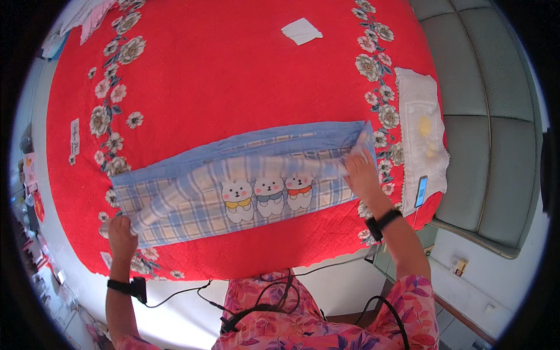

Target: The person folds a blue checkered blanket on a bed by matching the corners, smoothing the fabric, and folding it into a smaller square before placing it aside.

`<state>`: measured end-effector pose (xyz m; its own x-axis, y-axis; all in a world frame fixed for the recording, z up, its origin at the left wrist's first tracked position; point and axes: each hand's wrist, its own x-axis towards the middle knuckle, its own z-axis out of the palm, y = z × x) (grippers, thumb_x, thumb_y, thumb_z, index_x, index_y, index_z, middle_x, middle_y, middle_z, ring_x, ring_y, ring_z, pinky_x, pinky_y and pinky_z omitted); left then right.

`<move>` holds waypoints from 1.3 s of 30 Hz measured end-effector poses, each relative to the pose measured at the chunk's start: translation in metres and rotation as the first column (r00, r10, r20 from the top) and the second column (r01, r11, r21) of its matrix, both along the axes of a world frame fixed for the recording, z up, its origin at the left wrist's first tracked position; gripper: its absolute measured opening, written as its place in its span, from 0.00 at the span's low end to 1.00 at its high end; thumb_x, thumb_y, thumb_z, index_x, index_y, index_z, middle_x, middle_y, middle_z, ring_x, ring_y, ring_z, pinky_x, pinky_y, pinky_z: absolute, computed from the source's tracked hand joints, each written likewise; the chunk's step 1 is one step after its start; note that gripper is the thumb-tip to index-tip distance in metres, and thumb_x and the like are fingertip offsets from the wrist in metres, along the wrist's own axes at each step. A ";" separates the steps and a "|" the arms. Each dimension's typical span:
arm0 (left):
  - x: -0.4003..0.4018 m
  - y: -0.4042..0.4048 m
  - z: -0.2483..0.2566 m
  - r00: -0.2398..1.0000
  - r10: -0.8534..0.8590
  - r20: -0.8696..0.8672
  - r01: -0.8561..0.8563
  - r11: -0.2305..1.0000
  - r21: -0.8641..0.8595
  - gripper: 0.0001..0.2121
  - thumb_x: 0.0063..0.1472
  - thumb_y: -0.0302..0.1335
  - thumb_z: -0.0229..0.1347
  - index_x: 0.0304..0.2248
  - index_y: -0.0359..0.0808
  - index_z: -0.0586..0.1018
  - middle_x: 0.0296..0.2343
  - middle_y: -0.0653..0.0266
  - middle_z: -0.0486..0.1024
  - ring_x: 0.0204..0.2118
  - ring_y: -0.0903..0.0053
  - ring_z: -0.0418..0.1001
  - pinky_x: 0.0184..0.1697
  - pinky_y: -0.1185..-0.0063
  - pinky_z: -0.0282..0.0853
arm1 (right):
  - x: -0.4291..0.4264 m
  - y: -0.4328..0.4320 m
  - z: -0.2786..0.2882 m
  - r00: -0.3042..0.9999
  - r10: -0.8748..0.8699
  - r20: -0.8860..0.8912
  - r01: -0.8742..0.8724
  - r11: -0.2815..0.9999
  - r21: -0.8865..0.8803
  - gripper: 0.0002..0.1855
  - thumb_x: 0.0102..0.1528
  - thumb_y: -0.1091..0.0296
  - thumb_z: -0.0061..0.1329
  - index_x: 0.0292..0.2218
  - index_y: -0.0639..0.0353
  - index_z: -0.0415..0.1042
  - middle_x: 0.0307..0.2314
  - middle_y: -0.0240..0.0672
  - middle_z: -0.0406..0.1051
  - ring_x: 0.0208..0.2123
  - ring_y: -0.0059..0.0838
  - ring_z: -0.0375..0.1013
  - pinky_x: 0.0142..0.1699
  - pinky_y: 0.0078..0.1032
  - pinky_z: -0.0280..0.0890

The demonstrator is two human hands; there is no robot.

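A blue and cream plaid cloth [188,223], printed with three white cartoon bears, lies in a long strip across a red flowered bedspread [227,78]. Its upper layer is lifted and blurred along the middle, with a plain blue border behind. At the cloth's left end, my left hand [121,238] grips the edge with closed fingers. My right hand [362,173] is at the right end, its fingers on the raised edge and partly blurred. Both wrists wear black bands with small devices.
A white pillow [420,109] with yellow stains lies at the right, a phone [421,191] on it, beside a padded green headboard [490,87]. A small white cloth [302,31] lies at the far side. Black cables [175,302] hang before my body.
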<state>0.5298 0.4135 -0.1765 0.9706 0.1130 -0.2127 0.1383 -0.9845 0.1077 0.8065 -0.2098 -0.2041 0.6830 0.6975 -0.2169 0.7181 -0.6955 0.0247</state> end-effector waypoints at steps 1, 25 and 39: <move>-0.019 -0.004 0.007 0.999 -0.026 0.043 0.025 0.999 0.029 0.13 0.43 0.22 0.57 0.30 0.34 0.70 0.30 0.52 0.70 0.37 0.53 0.67 0.42 0.62 0.62 | -0.026 -0.015 0.010 1.000 -0.018 -0.010 0.018 0.999 -0.039 0.20 0.43 0.65 0.54 0.40 0.59 0.69 0.38 0.39 0.68 0.48 0.39 0.65 0.62 0.45 0.47; -0.154 -0.081 0.165 0.947 0.290 0.142 -0.240 0.926 -0.291 0.11 0.48 0.18 0.54 0.33 0.34 0.79 0.28 0.56 0.76 0.33 0.62 0.75 0.37 0.72 0.69 | -0.261 -0.146 0.114 0.885 -0.417 -0.209 0.466 0.804 0.369 0.19 0.38 0.83 0.44 0.36 0.61 0.72 0.28 0.43 0.70 0.36 0.50 0.69 0.42 0.41 0.64; -0.134 -0.044 0.371 0.890 0.281 0.359 -0.212 0.952 -0.220 0.12 0.46 0.32 0.55 0.28 0.33 0.75 0.24 0.58 0.73 0.27 0.65 0.72 0.33 0.74 0.65 | -0.181 -0.139 0.377 0.910 -0.395 -0.127 0.413 0.829 0.377 0.25 0.35 0.84 0.41 0.39 0.61 0.72 0.33 0.47 0.72 0.39 0.49 0.71 0.45 0.37 0.66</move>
<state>0.3953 0.3698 0.1944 0.9254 0.3555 0.1312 0.2886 -0.8856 0.3638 0.6252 -0.3487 0.1727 0.9188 0.3941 -0.0230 0.3650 -0.8703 -0.3307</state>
